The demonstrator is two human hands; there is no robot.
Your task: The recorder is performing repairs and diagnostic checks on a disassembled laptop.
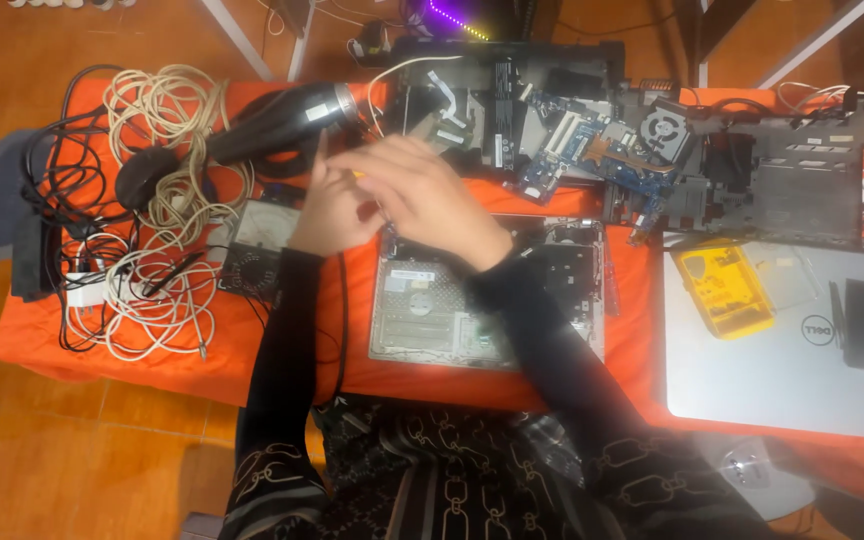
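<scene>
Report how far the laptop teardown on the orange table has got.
Done: a circuit board with fan lies out of its case, beside an empty black shell. In hand: left hand and right hand meet above the grey laptop base; what they hold is blurred. Left: that base looks unopened.

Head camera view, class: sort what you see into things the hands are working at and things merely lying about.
In hand:
left hand
right hand
opened silver laptop base

Lying about:
black heat gun
white cable bundle
analogue meter
blue circuit board
yellow case
closed silver laptop
</scene>
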